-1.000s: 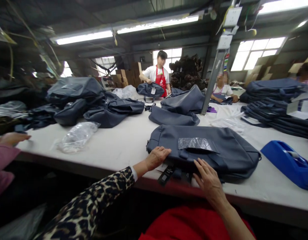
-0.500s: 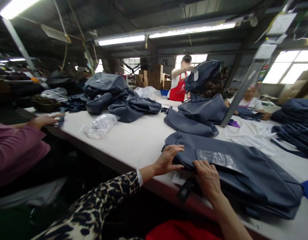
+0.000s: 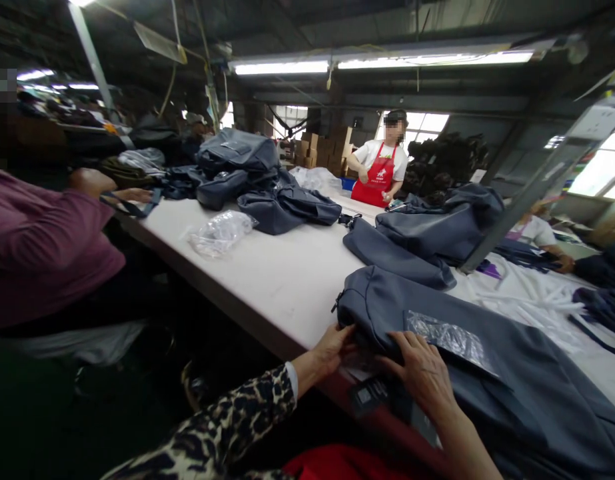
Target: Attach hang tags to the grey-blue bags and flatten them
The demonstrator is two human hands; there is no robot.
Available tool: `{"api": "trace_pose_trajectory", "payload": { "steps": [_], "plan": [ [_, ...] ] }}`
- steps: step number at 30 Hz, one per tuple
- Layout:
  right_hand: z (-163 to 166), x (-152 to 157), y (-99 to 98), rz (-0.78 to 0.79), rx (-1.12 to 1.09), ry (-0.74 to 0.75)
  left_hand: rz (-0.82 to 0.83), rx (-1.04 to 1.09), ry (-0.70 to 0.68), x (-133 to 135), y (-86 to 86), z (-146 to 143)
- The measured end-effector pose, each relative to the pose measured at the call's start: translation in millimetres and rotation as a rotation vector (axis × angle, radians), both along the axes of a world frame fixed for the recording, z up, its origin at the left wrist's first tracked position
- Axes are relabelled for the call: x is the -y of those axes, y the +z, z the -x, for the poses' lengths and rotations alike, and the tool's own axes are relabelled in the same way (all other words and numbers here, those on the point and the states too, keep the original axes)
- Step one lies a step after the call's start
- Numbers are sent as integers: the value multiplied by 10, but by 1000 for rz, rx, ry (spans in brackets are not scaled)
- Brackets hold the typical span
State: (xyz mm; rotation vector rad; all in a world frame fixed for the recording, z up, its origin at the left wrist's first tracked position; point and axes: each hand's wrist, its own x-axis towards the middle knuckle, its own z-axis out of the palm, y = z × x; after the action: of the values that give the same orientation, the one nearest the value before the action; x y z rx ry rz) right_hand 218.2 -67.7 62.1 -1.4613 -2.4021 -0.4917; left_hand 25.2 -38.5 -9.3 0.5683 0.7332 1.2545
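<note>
Moving down since the earlier frame, the left hand (image 3: 332, 347) is now working at the near corner of the grey bag (image 3: 382, 300) instead of resting on its top, and the person in the red apron (image 3: 382, 175) is no longer lifting a bag overhead. Item, far left: a co-worker's maroon sleeve (image 3: 42, 247) is reaching along the white table (image 3: 287, 273). Item: a crumpled clear plastic bag (image 3: 220, 232) is lying near a pile of grey bags (image 3: 257, 180). Item, near edge: the left hand's fingers are curling under the grey bag's corner, thumb above, pinching the fabric. Item: a black tag (image 3: 368, 395) is hanging off the table edge between the two hands. Item: the right hand (image 3: 420, 377) is lying flat on the bag's near edge, fingers spread and gripping nothing. Item: a clear packet (image 3: 450, 339) is sitting on the bag just beside that hand. Item, behind: two more grey bags (image 3: 437, 230) are lying against a slanting pole (image 3: 532, 193).
</note>
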Motion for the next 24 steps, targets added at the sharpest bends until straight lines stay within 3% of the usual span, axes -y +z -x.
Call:
{"api": "trace_pose_trajectory", "payload": {
  "steps": [11, 18, 21, 24],
  "plan": [
    [-35, -110, 146, 91, -274, 21, 103, 165, -187, -134, -47, 264],
    [38, -76, 225, 156, -292, 9, 109, 150, -110, -283, -97, 154],
    [163, -41, 269, 196, -218, -16, 116, 156, -31, -297, -92, 13],
    [299, -18, 277, 122, -93, -81, 129, 176, 23, -266, -68, -82]
  ]
}}
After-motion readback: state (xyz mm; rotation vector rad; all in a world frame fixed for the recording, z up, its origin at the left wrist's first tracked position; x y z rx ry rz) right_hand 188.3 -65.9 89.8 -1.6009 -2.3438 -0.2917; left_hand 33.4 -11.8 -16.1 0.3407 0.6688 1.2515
